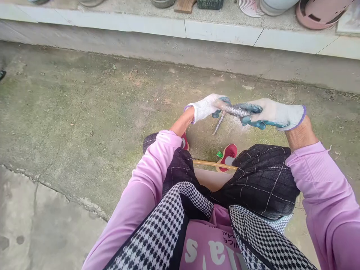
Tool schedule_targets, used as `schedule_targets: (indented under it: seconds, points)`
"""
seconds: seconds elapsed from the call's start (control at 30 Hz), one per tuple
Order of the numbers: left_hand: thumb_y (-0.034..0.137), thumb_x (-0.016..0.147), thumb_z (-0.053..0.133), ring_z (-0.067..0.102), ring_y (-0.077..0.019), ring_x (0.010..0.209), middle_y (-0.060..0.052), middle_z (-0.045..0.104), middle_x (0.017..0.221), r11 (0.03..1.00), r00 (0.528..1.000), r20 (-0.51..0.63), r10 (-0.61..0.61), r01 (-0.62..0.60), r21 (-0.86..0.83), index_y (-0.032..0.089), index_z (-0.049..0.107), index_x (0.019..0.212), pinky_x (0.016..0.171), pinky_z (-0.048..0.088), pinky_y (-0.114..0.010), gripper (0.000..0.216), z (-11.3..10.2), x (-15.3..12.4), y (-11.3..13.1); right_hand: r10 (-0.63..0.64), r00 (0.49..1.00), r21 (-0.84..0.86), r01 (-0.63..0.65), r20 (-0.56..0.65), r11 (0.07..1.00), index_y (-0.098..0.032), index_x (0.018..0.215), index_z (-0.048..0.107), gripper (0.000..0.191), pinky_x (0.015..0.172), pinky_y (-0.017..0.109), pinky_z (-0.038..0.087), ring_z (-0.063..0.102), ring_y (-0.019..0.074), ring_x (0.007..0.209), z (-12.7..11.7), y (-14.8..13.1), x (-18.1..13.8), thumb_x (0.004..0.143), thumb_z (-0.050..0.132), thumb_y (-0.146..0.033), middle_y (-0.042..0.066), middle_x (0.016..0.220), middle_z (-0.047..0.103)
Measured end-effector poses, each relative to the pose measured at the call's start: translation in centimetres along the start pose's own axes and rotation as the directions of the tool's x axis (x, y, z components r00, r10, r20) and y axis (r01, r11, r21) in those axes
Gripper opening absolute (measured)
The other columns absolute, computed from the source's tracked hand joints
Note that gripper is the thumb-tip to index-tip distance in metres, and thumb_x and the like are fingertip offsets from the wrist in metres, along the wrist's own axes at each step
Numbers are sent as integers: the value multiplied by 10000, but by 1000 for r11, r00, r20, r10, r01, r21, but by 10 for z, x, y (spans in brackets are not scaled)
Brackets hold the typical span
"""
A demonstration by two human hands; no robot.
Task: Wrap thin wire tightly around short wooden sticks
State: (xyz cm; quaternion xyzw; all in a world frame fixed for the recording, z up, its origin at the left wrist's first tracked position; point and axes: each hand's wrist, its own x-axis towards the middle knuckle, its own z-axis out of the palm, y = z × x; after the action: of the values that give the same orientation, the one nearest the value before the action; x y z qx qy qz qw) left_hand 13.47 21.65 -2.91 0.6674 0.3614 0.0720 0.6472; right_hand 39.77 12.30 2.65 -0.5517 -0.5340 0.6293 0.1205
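Note:
Both my hands wear white knit gloves with blue-green coated palms. Between them, above the ground in front of my knees, is a silvery rod with a spiral-wrapped surface [237,111]. My left hand [210,108] closes on its left end, the fingers curled around it. My right hand [267,112] grips the right end, thumb along the top. Below my left fingers a thin, greyish tapered piece [218,123] slants down; whether it joins the rod cannot be made out. The rod's ends are hidden in the gloves.
I sit on a low seat with a yellowish edge [215,164]. Red shoes [229,153] and a small green wrapper [219,154] are on the concrete ground [84,112]. Behind runs a tiled ledge [219,32] bearing a pink pot [315,15] and a wooden board [184,5].

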Motion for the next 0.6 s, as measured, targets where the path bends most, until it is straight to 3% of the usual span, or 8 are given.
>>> schedule_targets:
  seconds: [0.13,0.23,0.33,0.43,0.53,0.6]
  points:
    - [98,1041,695,548,-119,666,25,667,821,998,999,8,-41,41,-40,201,769,926,700,495,-285,172,18,4,-3,-3,970,31,11,-243,999,-261,1137,766,465,459,280,395,500,154,620,5,-1,9,944,1068,-557,39,851,707]
    - [112,991,733,540,-124,672,27,651,786,998,999,-12,-50,49,-24,198,785,920,714,499,-282,123,26,2,-1,-19,951,-60,1,-308,998,-270,1275,797,438,520,328,492,593,220,682,15,0,24,1048,982,-596,60,881,725]
    - [135,1017,736,547,-139,685,29,611,729,999,998,-49,-51,51,17,196,784,905,749,512,-296,136,26,-2,6,-48,916,-259,-62,-399,964,-252,1532,809,438,772,392,631,752,316,938,18,-9,37,1159,856,-477,124,1081,840]
    - [149,1033,749,569,-150,694,21,630,730,995,997,-59,-56,60,78,193,795,905,777,518,-317,143,20,-6,11,-40,857,-491,-256,-514,833,-183,1695,761,509,1052,449,602,780,366,1207,11,-17,45,1197,771,-287,207,1342,883]
    - [114,1051,715,565,-152,710,23,634,764,990,995,-78,-56,66,124,207,770,902,774,493,-330,184,10,-8,11,26,887,-622,-343,-461,704,-165,1538,849,413,983,425,549,747,322,1071,3,-13,47,1126,826,-188,189,1235,891]
    - [81,1045,707,563,-156,739,22,630,785,986,994,-101,-41,57,158,220,747,881,788,480,-340,219,4,-8,9,110,940,-628,-299,-323,719,-181,1319,910,280,819,389,503,675,258,865,3,-4,45,1042,881,-152,116,1000,856]
